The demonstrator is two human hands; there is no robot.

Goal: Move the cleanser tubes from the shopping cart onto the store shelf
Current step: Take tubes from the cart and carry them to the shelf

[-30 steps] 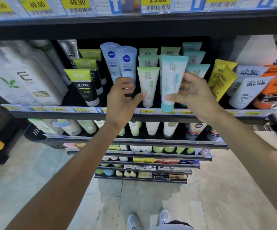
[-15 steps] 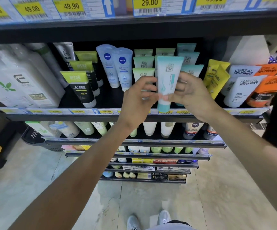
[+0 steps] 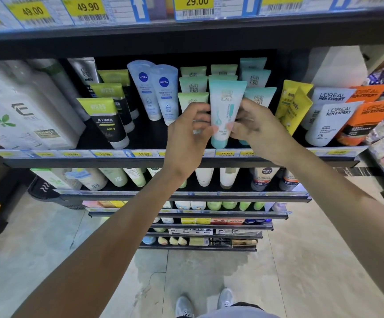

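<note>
Now joined by the left hand (image 3: 186,131), the right hand (image 3: 253,125) pinches the light, squashy teal tube (image 3: 224,111) low near its cap, both gripping.

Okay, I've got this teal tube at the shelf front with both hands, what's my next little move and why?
Probably let go with both hands. The teal tube already stands cap-down at the shelf edge, ahead of its matching row, and the left hand and right hand just pinch its sides.

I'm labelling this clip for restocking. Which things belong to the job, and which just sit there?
Job: teal cleanser tube, pinched by left hand and right hand; store shelf.
Bystanders: Nivea tubes, L'Oreal tubes, yellow tubes.
</note>
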